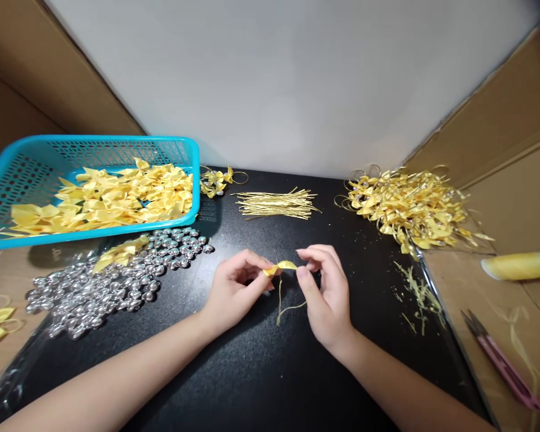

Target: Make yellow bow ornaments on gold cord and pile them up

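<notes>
Over the middle of the black table, a small yellow ribbon bow (286,264) is held up between my two hands. The thumb and fingers of my left hand (238,288) pinch its left end. My right hand (324,291) is curled closed at the bow's right tip, with the thumb against it; its inner fingers are partly hidden. A thin gold tie (279,300) hangs below the bow in a loop that runs behind my right hand.
A blue basket (197,180) of yellow bows stands at left, above many silver beads (103,288). Gold ties (276,204) lie at the back. Finished-looking bows (409,207) are heaped at right, near thread scraps (418,291), pink snips (499,360) and a yellow roll (517,266).
</notes>
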A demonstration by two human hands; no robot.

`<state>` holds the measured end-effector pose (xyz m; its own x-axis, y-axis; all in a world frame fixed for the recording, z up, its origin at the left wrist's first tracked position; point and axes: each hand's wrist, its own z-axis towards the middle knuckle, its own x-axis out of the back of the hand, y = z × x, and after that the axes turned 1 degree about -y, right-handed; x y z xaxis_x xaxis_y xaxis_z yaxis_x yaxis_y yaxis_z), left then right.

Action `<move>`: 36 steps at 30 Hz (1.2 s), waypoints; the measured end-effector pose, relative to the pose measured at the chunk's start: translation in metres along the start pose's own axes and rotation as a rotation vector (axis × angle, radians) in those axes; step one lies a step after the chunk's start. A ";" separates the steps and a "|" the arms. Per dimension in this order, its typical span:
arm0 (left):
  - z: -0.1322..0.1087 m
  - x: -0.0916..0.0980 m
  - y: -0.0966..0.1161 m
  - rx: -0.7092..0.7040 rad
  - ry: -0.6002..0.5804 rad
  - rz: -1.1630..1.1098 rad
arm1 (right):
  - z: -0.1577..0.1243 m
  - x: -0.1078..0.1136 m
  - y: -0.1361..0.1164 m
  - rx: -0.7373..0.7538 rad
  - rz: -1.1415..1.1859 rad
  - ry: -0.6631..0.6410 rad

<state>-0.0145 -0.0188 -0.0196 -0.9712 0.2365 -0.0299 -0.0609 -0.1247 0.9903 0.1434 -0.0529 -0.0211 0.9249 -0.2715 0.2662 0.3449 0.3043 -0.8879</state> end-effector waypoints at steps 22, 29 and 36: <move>0.000 0.004 -0.003 -0.317 -0.130 0.392 | 0.025 0.007 -0.005 -0.259 0.328 -0.249; 0.001 0.003 -0.003 -0.261 -0.086 0.414 | 0.024 0.005 -0.002 -0.441 0.431 -0.287; 0.001 0.004 -0.002 -0.085 -0.105 0.234 | 0.021 0.003 0.001 -0.332 0.306 -0.297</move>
<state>-0.0181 -0.0168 -0.0220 -0.9322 0.2900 0.2166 0.1386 -0.2668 0.9537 0.1494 -0.0346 -0.0133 0.9973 0.0684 0.0280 0.0274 0.0107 -0.9996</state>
